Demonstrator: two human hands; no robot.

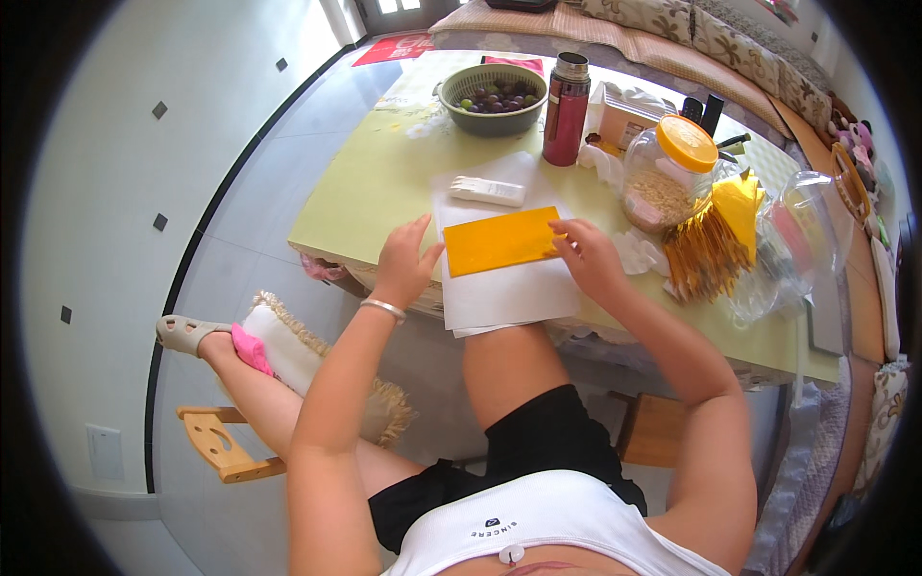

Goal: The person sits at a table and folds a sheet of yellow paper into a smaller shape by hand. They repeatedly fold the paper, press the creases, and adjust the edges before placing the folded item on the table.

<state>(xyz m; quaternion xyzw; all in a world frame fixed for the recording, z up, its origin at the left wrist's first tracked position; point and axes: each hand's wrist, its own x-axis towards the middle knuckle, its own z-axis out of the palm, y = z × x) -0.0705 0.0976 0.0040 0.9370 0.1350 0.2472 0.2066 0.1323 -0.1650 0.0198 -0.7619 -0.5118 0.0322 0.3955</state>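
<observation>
A flat rectangle of shiny gold paper lies on white paper sheets near the table's front edge. My left hand is just left of the gold paper, thumb and fingers apart, with nothing in it. At the paper's right end, the curled fingers of my right hand grip its edge. Just beyond the gold paper, a small white packet rests on the sheets. To the right is a fanned bundle of gold paper pieces.
A bowl of grapes and a red thermos stand at the back of the table. A yellow-lidded jar, a cardboard box and clear plastic bags crowd the right side. Below left is a wooden stool.
</observation>
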